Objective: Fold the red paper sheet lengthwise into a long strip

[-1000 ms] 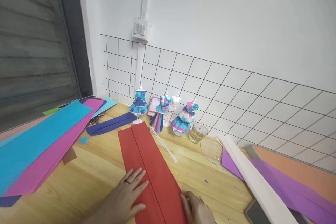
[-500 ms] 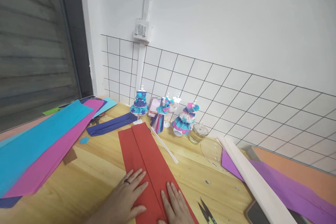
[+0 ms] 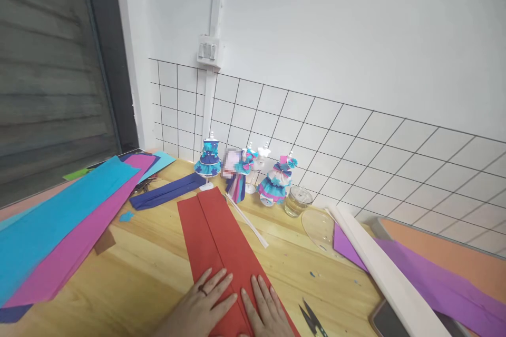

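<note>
A long folded sheet of red paper [image 3: 215, 226] lies on the wooden table, its far end close to the small dress stands. My left hand [image 3: 205, 300], with a dark ring on one finger, rests flat on its near left part, fingers stretched out. Beside it, my right hand [image 3: 266, 308] presses flat near the right edge of the sheet, fingers extended. A lengthwise fold edge runs between the hands. The near end of the paper is out of frame. To the right of my right hand lie small black scissors [image 3: 312, 318], partly cut off by the frame.
Blue [image 3: 59, 216] and pink [image 3: 75, 250] paper strips lie left. Several miniature dress forms [image 3: 208, 160] stand at the back near a glass jar [image 3: 298, 201] and a clear plate [image 3: 322, 226]. A white paper roll [image 3: 387, 263] and purple paper [image 3: 438, 284] are at right.
My left hand has slid right over the red paper, closer to the fold and to my right hand. My right hand has barely moved. The view has shifted slightly.
</note>
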Motion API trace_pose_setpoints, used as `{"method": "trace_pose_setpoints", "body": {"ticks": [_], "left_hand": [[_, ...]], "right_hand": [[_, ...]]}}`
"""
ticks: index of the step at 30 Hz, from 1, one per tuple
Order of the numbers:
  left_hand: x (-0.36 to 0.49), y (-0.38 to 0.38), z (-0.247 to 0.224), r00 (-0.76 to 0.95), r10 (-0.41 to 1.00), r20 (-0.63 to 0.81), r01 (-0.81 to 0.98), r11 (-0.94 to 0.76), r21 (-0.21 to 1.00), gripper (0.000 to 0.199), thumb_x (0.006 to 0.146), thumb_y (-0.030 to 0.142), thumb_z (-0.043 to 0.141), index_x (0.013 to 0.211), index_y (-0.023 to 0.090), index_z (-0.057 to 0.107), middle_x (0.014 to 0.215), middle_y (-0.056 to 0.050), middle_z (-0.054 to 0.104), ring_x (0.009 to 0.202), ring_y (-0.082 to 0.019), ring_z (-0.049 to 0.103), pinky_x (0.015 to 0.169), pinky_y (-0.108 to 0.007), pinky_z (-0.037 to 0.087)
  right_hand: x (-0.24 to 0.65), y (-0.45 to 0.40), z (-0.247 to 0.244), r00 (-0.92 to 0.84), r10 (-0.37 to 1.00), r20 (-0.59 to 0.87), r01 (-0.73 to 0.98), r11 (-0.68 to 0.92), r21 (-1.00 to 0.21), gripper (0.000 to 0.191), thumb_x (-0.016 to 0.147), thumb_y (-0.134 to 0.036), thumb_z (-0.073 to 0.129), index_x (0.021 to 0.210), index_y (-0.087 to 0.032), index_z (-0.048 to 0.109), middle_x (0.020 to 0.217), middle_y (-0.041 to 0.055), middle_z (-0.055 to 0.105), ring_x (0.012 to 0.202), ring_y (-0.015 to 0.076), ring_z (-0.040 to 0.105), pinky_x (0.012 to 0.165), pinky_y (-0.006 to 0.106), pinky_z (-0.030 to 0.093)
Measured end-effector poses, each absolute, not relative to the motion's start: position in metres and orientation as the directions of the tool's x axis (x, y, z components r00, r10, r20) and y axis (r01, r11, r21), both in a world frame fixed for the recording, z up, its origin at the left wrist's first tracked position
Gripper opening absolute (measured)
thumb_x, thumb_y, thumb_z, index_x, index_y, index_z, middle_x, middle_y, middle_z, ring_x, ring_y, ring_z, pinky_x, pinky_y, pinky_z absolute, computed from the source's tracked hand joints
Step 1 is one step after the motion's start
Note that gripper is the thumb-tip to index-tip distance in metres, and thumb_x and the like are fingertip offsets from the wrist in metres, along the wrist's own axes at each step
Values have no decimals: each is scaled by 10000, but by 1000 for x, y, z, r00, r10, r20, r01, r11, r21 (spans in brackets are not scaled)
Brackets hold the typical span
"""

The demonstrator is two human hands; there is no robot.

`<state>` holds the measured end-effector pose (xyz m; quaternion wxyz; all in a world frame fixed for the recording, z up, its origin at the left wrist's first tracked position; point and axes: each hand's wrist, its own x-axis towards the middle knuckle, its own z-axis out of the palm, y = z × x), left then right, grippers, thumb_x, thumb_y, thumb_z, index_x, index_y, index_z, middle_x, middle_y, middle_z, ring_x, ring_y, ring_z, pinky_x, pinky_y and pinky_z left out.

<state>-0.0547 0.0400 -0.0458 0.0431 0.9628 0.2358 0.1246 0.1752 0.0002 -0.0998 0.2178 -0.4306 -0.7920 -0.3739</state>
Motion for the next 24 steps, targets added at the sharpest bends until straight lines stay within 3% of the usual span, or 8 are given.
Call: {"method": "trace_pose_setpoints", "body": {"ticks": [4,10,13,16,18,19,21,24], "left_hand": [[-57,40,-48,852,470,233,451,-883,133,641,819,429,602,1385,287,336,1457,-77,310,1306,-286,328,1040,-452,327],[-58,40,-46,859,460,224,440,-888,136,666,817,432,603,1398,285,312,1456,-88,300,1306,-290,329,1038,-461,327],[-58,39,-48,856,478,196,457,-878,144,718,794,425,635,1407,303,282,1466,-79,276,1313,-295,314,1038,-483,323],[-59,38,-48,855,494,158,470,-867,164,696,824,428,597,1416,320,248,1479,-69,243,1328,-289,282,1046,-492,311],[-59,38,-47,857,496,139,471,-864,179,662,853,443,550,1420,331,226,1486,-60,221,1337,-284,261,1052,-495,302],[-59,38,-46,856,499,134,473,-862,182,649,863,455,530,1420,338,218,1488,-55,213,1340,-284,254,1054,-498,299],[-60,38,-47,853,505,134,481,-859,176,633,875,471,501,1421,349,205,1491,-46,203,1341,-285,249,1055,-498,299],[-60,38,-50,847,504,170,485,-862,146,625,881,472,490,1421,352,201,1491,-39,210,1337,-282,262,1055,-477,308]], "right_hand": [[175,-1,-96,-538,524,660,842,361,400,602,783,-680,375,1120,-247,622,1054,91,693,975,236,647,759,335,519],[174,-2,-108,-492,593,637,867,401,297,667,766,-658,448,1292,-250,483,1125,129,651,1020,276,625,760,362,554],[174,-8,-97,-451,670,589,880,442,171,553,801,-566,486,1255,-252,525,1198,132,599,1081,294,581,805,397,550],[185,-19,-64,-399,806,437,881,470,-62,388,885,-406,439,1190,-216,585,1225,93,582,1110,217,562,874,303,514],[204,-30,-42,-280,908,310,905,358,-230,380,912,-342,399,1228,-195,551,1273,77,547,1158,166,521,929,243,461],[216,-37,-34,-224,934,277,921,296,-254,378,910,-337,404,1232,-198,547,1265,67,557,1158,161,522,946,245,446],[245,-51,-31,-98,963,253,967,153,-205,371,907,-338,405,1192,-181,582,1185,65,622,1074,157,591,903,221,474],[285,-74,-51,-190,936,296,981,189,31,327,862,-323,476,1072,-159,664,1069,94,679,968,205,649,819,218,525]]}}
